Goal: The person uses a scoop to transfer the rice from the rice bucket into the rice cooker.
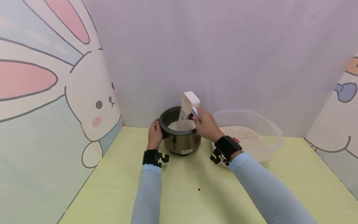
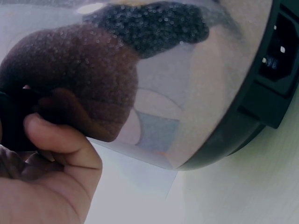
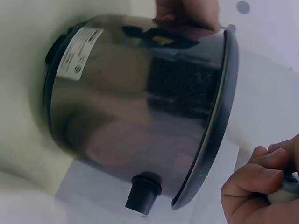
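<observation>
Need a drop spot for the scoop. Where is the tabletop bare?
The table is bare in front of the rice cooker, between the two sleeves, and left of the left hand toward the rabbit wall. It is crowded at the back: right hand with scoop, and rice tub close beside the cooker.

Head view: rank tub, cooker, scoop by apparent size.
1. tub, widest
2. cooker
3. scoop, smallest, held by right hand
All sit at similar depth, so the order looks reliable.
</observation>
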Tool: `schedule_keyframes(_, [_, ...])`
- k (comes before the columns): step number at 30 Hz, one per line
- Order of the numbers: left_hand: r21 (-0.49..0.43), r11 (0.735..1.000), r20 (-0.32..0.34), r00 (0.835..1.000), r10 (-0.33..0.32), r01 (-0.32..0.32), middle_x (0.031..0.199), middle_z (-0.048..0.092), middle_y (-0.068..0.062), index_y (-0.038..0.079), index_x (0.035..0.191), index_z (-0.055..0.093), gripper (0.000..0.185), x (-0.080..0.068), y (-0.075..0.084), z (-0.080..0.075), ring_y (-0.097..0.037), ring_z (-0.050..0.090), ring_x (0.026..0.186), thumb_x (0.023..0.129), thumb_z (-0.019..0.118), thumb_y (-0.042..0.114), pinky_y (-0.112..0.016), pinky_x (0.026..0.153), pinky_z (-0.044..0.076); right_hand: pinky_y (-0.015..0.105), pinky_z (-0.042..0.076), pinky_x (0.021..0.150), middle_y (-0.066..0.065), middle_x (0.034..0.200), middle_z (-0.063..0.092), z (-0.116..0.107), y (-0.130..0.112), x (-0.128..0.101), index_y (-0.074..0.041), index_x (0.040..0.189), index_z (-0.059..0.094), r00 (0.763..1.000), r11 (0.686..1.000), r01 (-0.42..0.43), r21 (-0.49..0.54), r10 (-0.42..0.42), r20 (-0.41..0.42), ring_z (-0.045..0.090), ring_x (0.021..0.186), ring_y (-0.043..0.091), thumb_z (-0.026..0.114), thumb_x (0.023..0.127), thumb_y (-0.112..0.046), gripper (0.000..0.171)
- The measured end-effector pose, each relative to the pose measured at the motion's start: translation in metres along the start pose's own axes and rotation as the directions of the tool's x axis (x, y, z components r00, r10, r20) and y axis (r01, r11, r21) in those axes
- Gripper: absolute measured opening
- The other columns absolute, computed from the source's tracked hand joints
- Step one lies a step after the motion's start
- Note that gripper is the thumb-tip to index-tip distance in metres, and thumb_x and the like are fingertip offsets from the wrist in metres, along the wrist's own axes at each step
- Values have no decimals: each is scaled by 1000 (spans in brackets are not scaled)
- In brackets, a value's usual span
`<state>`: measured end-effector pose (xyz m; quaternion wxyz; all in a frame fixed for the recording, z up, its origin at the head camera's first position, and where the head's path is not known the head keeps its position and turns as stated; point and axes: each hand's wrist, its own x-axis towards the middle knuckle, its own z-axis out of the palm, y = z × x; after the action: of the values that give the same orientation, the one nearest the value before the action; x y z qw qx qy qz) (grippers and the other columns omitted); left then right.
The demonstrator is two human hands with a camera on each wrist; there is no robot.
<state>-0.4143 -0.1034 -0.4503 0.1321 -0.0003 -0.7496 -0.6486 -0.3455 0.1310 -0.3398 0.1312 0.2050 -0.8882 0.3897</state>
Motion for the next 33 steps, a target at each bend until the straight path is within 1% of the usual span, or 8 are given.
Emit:
schedule_keyframes(2, [-1, 1000, -2, 1000, -1, 1, 156, 45, -17, 4, 155, 41, 50, 0, 0, 1, -33, 43, 141, 114, 36, 31, -53, 112, 39, 46, 47, 76, 23, 102, 64, 0, 1, 0, 7, 137, 50, 999, 997, 37, -74, -37, 5, 59, 83, 33, 47, 108, -6, 32])
schedule_keyframes(8, [1, 1000, -6, 1000, -13, 13, 156, 45, -17, 5, 155, 41, 49, -2, 3, 1, -33, 45, 139, 114, 35, 31, -53, 110, 40, 48, 52, 76, 29, 115, 64, 1, 2, 0, 9, 150, 37, 997, 976, 71, -205, -68, 25, 66, 94, 37, 46, 108, -7, 45])
schedule_keyframes(13, [-10, 1000, 1, 1000, -25, 25, 155, 46, -16, 6, 156, 41, 50, -2, 3, 1, -32, 49, 131, 114, 35, 32, -53, 103, 46, 46, 52, 71, 26, 108, 65, 1, 1, -2, 9, 150, 36, 994, 939, 104, -328, -93, 51, 66, 90, 36, 48, 108, -7, 47])
schedule_keyframes(17, [-12, 999, 3, 999, -37, 37, 155, 46, -15, 7, 156, 41, 50, -1, 2, 1, -31, 50, 127, 113, 35, 33, -52, 100, 48, 44, 52, 69, 24, 105, 64, 1, 1, -5, 8, 152, 35, 993, 913, 108, -394, -82, 83, 65, 86, 33, 48, 108, -8, 48])
schedule_keyframes(21, [-7, 999, 1, 999, -43, 43, 156, 46, -15, 8, 156, 42, 50, -1, 2, 1, -31, 49, 129, 113, 35, 34, -53, 103, 46, 43, 51, 68, 23, 103, 64, 1, 3, -7, 6, 152, 37, 993, 895, 101, -434, -66, 96, 64, 82, 31, 48, 108, -10, 48])
schedule_keyframes(25, [-7, 999, 1, 999, -45, 45, 156, 46, -15, 9, 156, 42, 50, -1, 2, 1, -31, 49, 128, 113, 35, 34, -52, 102, 47, 43, 51, 66, 22, 103, 63, 0, 9, -9, 5, 151, 35, 993, 896, 96, -434, -55, 106, 63, 79, 31, 51, 107, -9, 49])
schedule_keyframes(30, [-4, 999, 2, 999, -48, 48, 155, 46, -14, 9, 156, 42, 50, -2, 2, 1, -32, 50, 125, 113, 35, 35, -52, 98, 48, 51, 53, 77, 27, 115, 63, -12, 23, -14, 6, 155, 31, 994, 901, 59, -430, -15, 104, 66, 94, 40, 46, 108, -10, 51])
schedule_keyframes(33, [3, 999, 3, 999, -45, 45, 156, 46, -15, 9, 156, 42, 50, -2, 2, 0, -31, 50, 127, 113, 35, 35, -52, 99, 48, 54, 53, 78, 29, 112, 63, -24, 35, -19, 8, 154, 32, 997, 898, 35, -438, -1, 78, 66, 95, 42, 43, 109, -10, 50])
